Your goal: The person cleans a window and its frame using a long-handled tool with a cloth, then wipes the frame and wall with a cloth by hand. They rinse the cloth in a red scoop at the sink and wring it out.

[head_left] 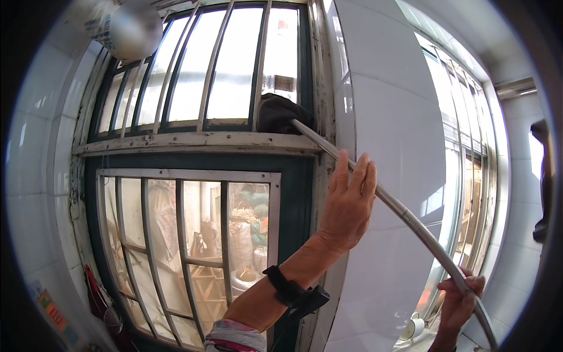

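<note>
A long metal pole (404, 214) slants from the lower right up to the window. Dark cloth (283, 114) is bunched round its upper end, against the bars at the lower right corner of the barred upper window (193, 82). My left hand (349, 205) is on the pole a short way below the cloth, back of the hand toward me, fingers fairly straight across it; its thumb is hidden. Lower down, my right hand (460, 299) grips the pole with bent fingers. A black strap with a dark device (296, 293) sits on my left wrist.
Below the dirty ledge (199, 142) is a barred, glazed door panel (187, 252), with sacks visible behind it. White tiled wall (393, 129) adjoins on the right, then another barred window (463, 158). A pale bag (126, 29) hangs upper left. A white mug (412, 327) stands lower right.
</note>
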Action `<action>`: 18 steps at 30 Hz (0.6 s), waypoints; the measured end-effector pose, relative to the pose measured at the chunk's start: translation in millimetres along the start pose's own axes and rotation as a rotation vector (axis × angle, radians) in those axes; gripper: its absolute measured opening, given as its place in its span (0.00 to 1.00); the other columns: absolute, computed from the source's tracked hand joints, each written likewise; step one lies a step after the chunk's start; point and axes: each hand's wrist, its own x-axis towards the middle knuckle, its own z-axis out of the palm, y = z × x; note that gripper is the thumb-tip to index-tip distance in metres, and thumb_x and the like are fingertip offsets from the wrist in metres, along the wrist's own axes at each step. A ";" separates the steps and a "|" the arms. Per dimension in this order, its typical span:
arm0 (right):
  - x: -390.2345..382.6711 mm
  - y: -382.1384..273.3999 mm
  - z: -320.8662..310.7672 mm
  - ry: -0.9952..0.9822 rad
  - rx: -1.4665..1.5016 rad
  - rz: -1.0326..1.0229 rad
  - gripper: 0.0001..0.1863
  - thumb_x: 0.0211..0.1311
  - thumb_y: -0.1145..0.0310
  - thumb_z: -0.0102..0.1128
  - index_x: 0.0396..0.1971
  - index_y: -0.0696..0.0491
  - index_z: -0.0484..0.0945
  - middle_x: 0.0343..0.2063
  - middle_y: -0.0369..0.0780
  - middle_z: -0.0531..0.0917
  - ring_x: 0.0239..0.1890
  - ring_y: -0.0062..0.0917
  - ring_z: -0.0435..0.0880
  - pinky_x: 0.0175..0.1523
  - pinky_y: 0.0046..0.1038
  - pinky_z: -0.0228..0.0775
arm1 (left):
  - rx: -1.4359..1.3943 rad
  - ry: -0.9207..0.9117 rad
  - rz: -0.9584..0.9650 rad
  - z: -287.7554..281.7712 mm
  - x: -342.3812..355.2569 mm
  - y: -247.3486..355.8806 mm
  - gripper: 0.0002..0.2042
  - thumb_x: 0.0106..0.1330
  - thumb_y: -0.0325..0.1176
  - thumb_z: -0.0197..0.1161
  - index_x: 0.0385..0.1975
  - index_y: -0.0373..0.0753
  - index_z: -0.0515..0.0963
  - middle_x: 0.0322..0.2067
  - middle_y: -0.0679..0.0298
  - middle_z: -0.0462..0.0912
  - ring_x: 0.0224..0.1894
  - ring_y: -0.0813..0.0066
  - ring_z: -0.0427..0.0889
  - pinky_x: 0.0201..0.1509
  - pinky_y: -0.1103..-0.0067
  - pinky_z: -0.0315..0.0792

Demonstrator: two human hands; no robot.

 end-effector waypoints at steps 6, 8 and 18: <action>-5.4 24.9 63.2 -0.117 -0.037 -0.194 0.14 0.65 0.58 0.49 0.41 0.52 0.66 0.48 0.60 0.71 0.40 0.43 0.82 0.44 0.36 0.80 | 0.030 0.015 -0.023 6.5 6.4 -30.4 0.16 0.57 0.23 0.57 0.46 0.28 0.67 0.55 0.48 0.64 0.61 0.35 0.58 0.62 0.57 0.61; 10.6 29.5 78.2 -0.104 -0.036 -0.175 0.13 0.65 0.59 0.49 0.42 0.52 0.66 0.47 0.60 0.71 0.41 0.43 0.82 0.44 0.36 0.80 | 0.046 0.023 -0.017 7.0 23.6 -47.4 0.15 0.58 0.23 0.56 0.46 0.29 0.67 0.55 0.49 0.63 0.62 0.36 0.56 0.62 0.57 0.60; 8.4 8.3 49.0 0.114 0.012 -0.043 0.16 0.58 0.59 0.56 0.38 0.55 0.70 0.41 0.55 0.76 0.31 0.39 0.85 0.37 0.36 0.81 | 0.158 -0.137 -0.011 3.9 25.4 -26.1 0.12 0.61 0.26 0.55 0.42 0.29 0.68 0.53 0.47 0.64 0.62 0.36 0.55 0.60 0.57 0.62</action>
